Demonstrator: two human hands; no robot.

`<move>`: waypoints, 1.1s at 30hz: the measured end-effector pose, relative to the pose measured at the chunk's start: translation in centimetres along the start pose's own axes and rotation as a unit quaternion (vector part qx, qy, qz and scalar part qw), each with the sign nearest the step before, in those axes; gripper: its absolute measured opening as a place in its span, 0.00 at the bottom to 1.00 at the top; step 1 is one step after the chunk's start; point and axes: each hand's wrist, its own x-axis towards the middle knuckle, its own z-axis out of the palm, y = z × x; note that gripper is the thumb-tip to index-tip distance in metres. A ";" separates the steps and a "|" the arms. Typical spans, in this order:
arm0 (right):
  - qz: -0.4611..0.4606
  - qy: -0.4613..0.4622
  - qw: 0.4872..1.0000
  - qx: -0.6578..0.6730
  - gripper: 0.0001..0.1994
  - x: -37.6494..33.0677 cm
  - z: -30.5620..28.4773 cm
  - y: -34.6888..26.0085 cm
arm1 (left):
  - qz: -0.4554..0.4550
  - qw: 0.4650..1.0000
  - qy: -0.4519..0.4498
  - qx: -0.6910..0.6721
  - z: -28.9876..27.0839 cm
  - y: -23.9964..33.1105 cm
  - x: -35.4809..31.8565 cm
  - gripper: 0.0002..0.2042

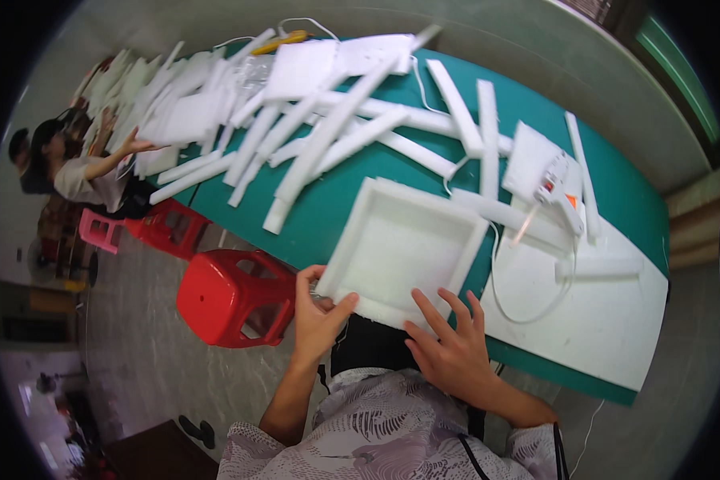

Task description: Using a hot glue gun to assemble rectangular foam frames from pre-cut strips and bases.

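A shallow square tray of white foam (412, 240), with raised strips along its sides, rests at the table's near edge. My left hand (316, 316) grips its near left corner, thumb on the near wall and fingers around the outer side. Spread fingers of my right hand (452, 340) touch the near wall toward the right corner, without wrapping round it. Right of the tray, a white glue gun (564, 204) with an orange part lies by a square foam piece (528, 156). Its white cord (500, 296) loops over a white board (608, 312).
Many white foam strips (328, 144) and flat foam sheets (300, 70) cover the green table (616, 176). A yellow tool (280, 42) lies at the back. Red stools (216, 296) stand left. Another person (88, 172) reaches over the table's far left.
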 end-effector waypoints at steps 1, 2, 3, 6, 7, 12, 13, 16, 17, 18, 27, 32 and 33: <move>0.010 -0.007 1.000 -0.007 0.12 -0.1 -0.2 -0.1 | 0.008 1.000 0.011 0.000 0.0 0.1 -0.2 0.27; 0.006 -0.009 1.000 -0.009 0.13 -0.3 -0.1 -0.2 | 0.008 1.000 0.009 0.001 0.0 0.2 -0.4 0.27; -0.006 -0.007 1.000 -0.007 0.13 -0.3 -0.2 -0.2 | 0.007 1.000 0.006 0.001 -0.1 0.3 -0.7 0.27; 0.004 -0.014 1.000 0.012 0.15 -0.6 -0.3 -0.4 | -0.003 1.000 0.004 -0.016 -0.2 0.2 -0.8 0.27; 0.006 -0.015 1.000 0.025 0.15 -0.7 -0.6 -0.7 | -0.002 1.000 -0.001 -0.021 -0.2 0.3 -0.9 0.27; 0.039 -0.024 0.999 0.022 0.17 -1.0 -0.6 -0.8 | -0.003 1.000 -0.003 -0.006 -0.1 -0.2 -1.0 0.27; 0.024 -0.023 0.999 0.014 0.17 -0.8 -0.4 -0.8 | 0.006 1.000 0.006 -0.013 -0.1 -0.6 -1.2 0.27; 0.021 -0.029 0.999 -0.004 0.17 -0.6 -0.4 -0.3 | 0.002 1.000 0.014 -0.027 0.1 0.1 -1.1 0.27; 0.013 -0.031 0.999 -0.005 0.17 -0.6 -0.4 -0.2 | -0.005 1.000 0.016 -0.025 0.1 0.3 -1.0 0.27; 0.018 -0.034 0.999 -0.008 0.16 -0.9 -0.5 -0.3 | -0.009 1.000 0.005 -0.026 0.1 0.2 -0.9 0.27; 0.054 0.106 0.972 0.202 0.16 -2.7 -3.4 0.0 | 0.063 0.997 0.043 0.002 0.5 0.4 -2.7 0.29; 0.259 0.213 0.884 0.327 0.09 -6.0 -4.1 0.9 | 0.067 0.994 0.066 -0.054 -1.3 0.6 -2.8 0.33; 0.381 0.216 0.802 0.406 0.07 -6.6 -4.3 1.1 | 0.070 0.992 0.068 -0.080 -1.3 0.8 -2.7 0.33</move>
